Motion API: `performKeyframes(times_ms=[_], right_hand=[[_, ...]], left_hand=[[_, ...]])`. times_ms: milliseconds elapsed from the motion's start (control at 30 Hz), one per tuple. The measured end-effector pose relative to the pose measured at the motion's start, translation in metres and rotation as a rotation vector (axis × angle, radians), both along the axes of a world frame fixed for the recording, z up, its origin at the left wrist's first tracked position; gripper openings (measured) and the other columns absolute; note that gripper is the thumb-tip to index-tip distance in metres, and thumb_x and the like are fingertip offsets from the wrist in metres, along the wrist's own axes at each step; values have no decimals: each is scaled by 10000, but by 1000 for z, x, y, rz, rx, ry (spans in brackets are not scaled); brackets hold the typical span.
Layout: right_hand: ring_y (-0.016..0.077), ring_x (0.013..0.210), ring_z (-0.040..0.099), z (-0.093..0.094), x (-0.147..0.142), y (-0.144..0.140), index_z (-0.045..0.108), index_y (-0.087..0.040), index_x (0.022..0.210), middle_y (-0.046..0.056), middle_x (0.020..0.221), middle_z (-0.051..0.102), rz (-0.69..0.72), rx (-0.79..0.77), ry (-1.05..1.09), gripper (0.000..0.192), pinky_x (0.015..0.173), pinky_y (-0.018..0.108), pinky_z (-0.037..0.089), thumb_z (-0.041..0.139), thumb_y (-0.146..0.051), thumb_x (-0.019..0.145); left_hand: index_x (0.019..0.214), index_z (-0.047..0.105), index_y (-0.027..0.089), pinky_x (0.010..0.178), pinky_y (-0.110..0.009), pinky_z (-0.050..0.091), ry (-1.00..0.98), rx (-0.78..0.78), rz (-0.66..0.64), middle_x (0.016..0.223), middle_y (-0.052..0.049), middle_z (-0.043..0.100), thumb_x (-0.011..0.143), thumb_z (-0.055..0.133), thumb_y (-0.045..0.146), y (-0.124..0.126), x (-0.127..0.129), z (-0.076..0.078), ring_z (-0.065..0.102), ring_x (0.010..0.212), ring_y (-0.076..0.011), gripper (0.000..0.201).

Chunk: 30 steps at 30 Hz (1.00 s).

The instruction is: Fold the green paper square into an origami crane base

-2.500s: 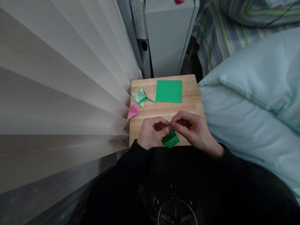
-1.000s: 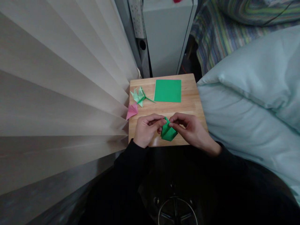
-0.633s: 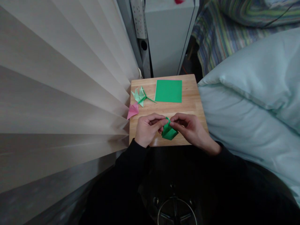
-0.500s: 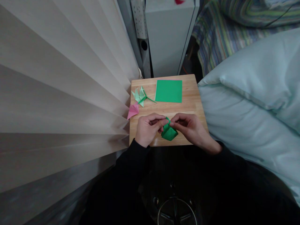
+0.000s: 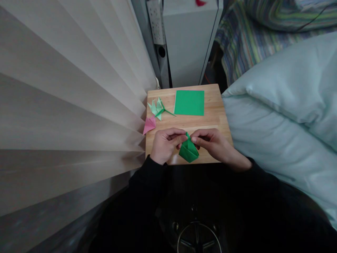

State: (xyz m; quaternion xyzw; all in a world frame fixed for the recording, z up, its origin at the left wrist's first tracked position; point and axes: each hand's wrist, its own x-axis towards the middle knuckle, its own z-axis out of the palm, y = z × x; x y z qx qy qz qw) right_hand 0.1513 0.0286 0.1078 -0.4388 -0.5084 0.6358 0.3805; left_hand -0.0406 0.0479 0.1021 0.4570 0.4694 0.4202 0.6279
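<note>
I hold a partly folded green paper piece [image 5: 189, 151] above the near edge of a small wooden table [image 5: 214, 116]. My left hand [image 5: 165, 144] pinches its upper left side. My right hand [image 5: 213, 142] pinches the pointed top from the right. The piece's lower half hangs free between my hands, a fold line running across it. A flat green paper square [image 5: 189, 102] lies farther back on the table.
A pale green folded flower with a dark green stem [image 5: 158, 109] and a pink folded piece [image 5: 149, 124] lie at the table's left side. Pleated blinds [image 5: 68, 105] stand on the left, a light blue duvet [image 5: 284, 105] on the right, a white cabinet [image 5: 188, 38] behind.
The green piece has turned and opened out a little between my fingers; its lower point now hangs lower and more to the left. Both hands kept their pinch and barely shifted.
</note>
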Motion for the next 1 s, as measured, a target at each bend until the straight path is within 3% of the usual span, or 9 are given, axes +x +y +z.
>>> performKeyframes(times_ms=[333,633,800,1000], right_hand=[[122,606,542,2,-1,-1,751,-179,790,-2,669,658,-3,-45,12,352,574,277,427,809,-526,805],[119,609,510,9,-1,-2,708,-171,702,-10,645,623,-10,-56,-39,345,600,283,407,828,-488,770],[114,588,492,7,1,0,695,-180,665,-13,621,620,-45,-49,-60,378,596,283,410,839,-521,742],[126,632,520,0,3,0,752,-170,716,-5,655,647,32,-80,-98,343,622,291,408,823,-503,755]], left_hand=[[746,759,165,418,-208,421,19,-4,-64,503,27,625,602,951,461,3,-1,3,532,408,-83,381],[785,761,161,450,-217,442,-39,9,-45,580,10,661,754,858,497,-3,1,4,541,429,-78,351],[820,752,163,416,-205,376,-15,-92,-144,473,47,572,668,926,450,-4,1,3,498,405,-82,368],[786,754,167,405,-205,334,43,-58,-68,474,50,559,697,901,437,-3,0,3,448,393,-67,320]])
